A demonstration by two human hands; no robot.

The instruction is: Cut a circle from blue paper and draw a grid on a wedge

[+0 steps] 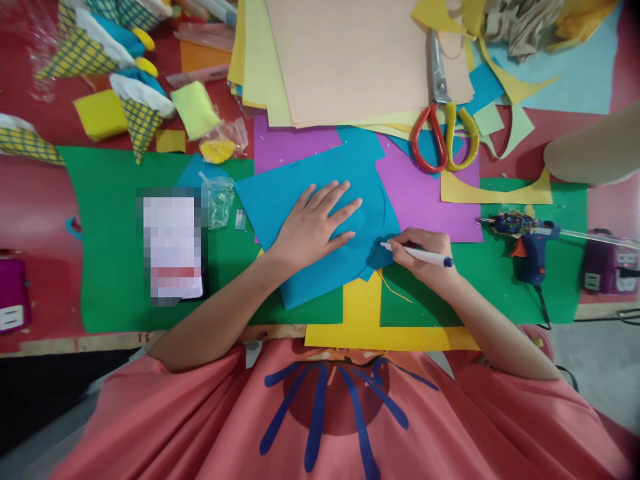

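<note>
My left hand (313, 223) lies flat with fingers spread on a blue paper sheet (295, 193), pressing it down in the middle of the table. My right hand (423, 253) grips a white pen (417, 254) with a blue cap end; its tip touches the blue sheet's lower right part, where a curved pen line shows. The blue sheet lies over a purple sheet (425, 200), a yellow sheet (363, 313) and a large green sheet (110, 220).
Red-and-yellow scissors (443, 127) lie on a stack of pale paper (345, 60) at the back. A blue glue gun (530, 243) stands at the right. Paper cones (140, 113), foam pieces and a small plastic bag (219, 200) sit left. Another person's arm (595, 153) enters far right.
</note>
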